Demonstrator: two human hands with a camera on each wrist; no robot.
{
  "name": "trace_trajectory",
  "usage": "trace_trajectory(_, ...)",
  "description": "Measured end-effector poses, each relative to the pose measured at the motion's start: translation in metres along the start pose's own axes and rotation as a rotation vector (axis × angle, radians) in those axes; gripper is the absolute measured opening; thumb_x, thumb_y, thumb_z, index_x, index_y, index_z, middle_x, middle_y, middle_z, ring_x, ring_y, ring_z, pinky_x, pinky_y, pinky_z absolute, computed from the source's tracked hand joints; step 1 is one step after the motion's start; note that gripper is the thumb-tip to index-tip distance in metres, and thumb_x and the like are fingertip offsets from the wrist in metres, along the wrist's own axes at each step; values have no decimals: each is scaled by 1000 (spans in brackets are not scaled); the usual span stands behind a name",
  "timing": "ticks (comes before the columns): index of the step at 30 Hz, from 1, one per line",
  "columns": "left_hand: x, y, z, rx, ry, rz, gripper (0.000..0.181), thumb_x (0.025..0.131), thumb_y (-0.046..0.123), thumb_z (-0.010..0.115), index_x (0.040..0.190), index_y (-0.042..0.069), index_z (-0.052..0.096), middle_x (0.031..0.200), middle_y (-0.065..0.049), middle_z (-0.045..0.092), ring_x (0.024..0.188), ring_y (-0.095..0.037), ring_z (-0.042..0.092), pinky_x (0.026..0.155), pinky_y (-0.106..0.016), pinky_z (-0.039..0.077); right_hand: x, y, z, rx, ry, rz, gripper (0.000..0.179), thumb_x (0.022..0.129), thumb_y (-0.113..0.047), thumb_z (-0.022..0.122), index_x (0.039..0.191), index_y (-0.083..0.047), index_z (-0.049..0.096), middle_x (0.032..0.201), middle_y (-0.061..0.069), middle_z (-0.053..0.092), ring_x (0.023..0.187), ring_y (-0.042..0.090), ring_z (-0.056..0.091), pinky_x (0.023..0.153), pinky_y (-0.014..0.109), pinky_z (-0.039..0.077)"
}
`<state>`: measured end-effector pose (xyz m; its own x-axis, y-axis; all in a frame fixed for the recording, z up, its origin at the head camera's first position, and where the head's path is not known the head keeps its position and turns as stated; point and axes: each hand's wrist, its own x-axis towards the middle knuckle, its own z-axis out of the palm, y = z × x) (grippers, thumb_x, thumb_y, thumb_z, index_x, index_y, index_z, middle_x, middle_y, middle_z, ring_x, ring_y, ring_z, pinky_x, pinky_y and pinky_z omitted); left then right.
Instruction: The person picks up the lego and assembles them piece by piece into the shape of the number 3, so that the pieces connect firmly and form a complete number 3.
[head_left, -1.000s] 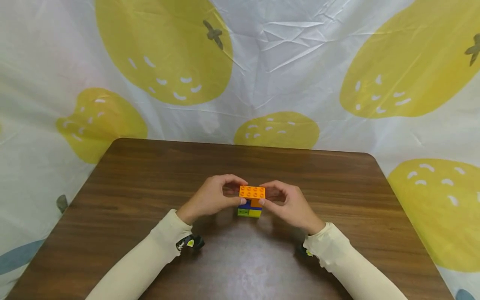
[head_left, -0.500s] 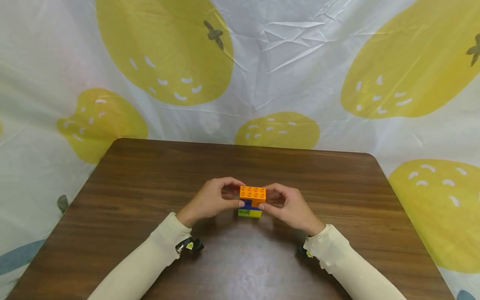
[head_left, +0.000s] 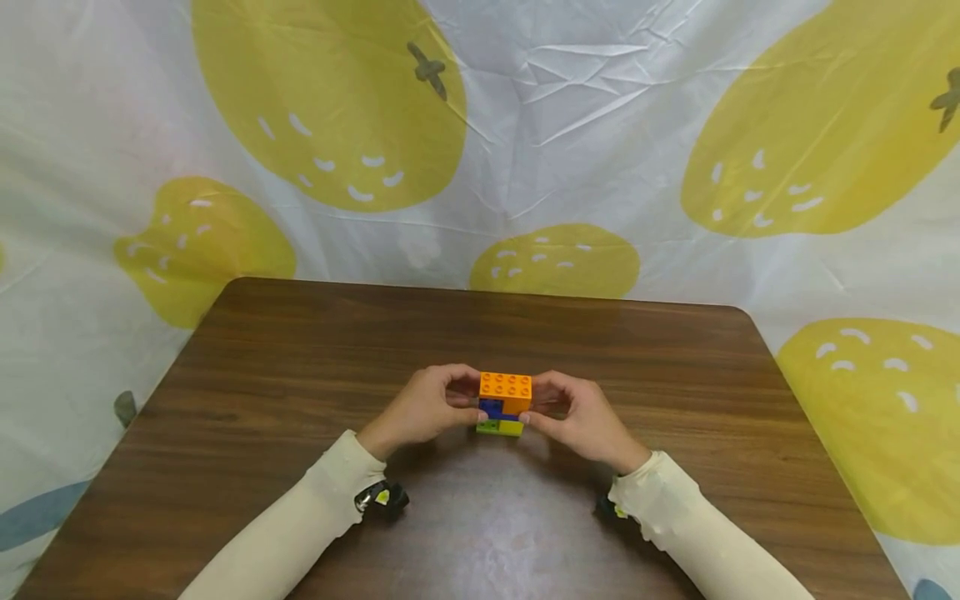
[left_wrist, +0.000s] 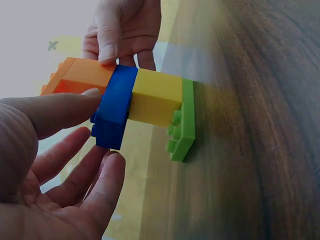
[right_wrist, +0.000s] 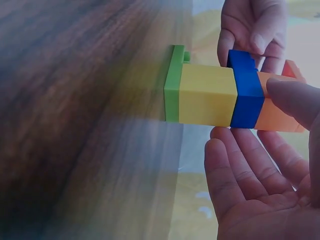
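A stack of toy building bricks stands upright on the table between the two hands. From the bottom it has a green plate [left_wrist: 188,120], a yellow brick [right_wrist: 207,95], a blue plate [right_wrist: 246,95] and an orange brick [left_wrist: 90,74]; a studded orange plate [head_left: 505,385] tops it. My left hand [head_left: 427,407] holds the stack's left side, its thumb at the blue plate and its fingers behind. On the other side, my right hand [head_left: 581,417] grips the stack, with its thumb by the orange brick in the right wrist view. The stack partly hides the fingers.
The brown wooden table [head_left: 337,333] spreads around the stack. Behind its far edge hangs a white cloth [head_left: 585,108] with large yellow fruit prints. Dark devices [head_left: 384,497] sit at both wrists, under cream sleeves [head_left: 300,508].
Both hands have slid slightly down along the brick stack, the thumbs moving from near the top orange plate to about the blue plate. The stack has stayed nearly in place.
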<state>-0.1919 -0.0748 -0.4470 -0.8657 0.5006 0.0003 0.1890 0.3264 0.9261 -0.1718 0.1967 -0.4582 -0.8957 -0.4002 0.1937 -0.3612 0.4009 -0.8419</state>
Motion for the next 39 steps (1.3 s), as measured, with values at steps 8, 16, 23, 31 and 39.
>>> trace_trajectory(8, 0, -4, 5, -11, 10, -14, 42, 86, 2, 87, 125, 2, 70, 124, -15, 73, 115, -26, 71, 97, -31, 61, -2, 5, 3, 15, -11, 22, 37, 88, -10, 86, 122, -6, 73, 109, 10, 81, 98, 23, 78, 88, 38, 64)
trace_trajectory(16, -1, -9, 8, -24, 38, -22, 44, 85, 2, 87, 125, 2, 71, 123, -15, 73, 109, -24, 72, 97, -32, 62, -2, 5, 5, 37, -18, 40, 36, 89, -10, 86, 122, -6, 73, 111, 11, 80, 100, 25, 78, 89, 33, 63)
trace_trajectory(23, -2, -12, 10, -51, 54, -26, 45, 84, 3, 88, 125, 0, 71, 120, -16, 74, 105, -22, 72, 95, -32, 62, -2, 6, 6, 35, -15, 30, 33, 90, -9, 84, 121, -6, 73, 112, 11, 80, 102, 25, 78, 90, 35, 63)
trace_trajectory(31, -4, -8, 9, -17, 61, -42, 44, 87, 10, 87, 127, 5, 71, 120, -12, 75, 104, -21, 72, 93, -35, 62, -2, 7, 5, 30, -6, 32, 31, 91, -10, 83, 120, -7, 73, 113, 11, 80, 101, 24, 78, 89, 32, 63)
trace_trajectory(39, -4, -6, 8, -31, 66, -25, 46, 90, 18, 85, 131, 5, 70, 125, -12, 75, 108, -22, 72, 97, -39, 61, -1, 6, 2, 74, 2, 30, 34, 93, -8, 81, 125, -3, 71, 117, 14, 78, 103, 26, 78, 88, 28, 63)
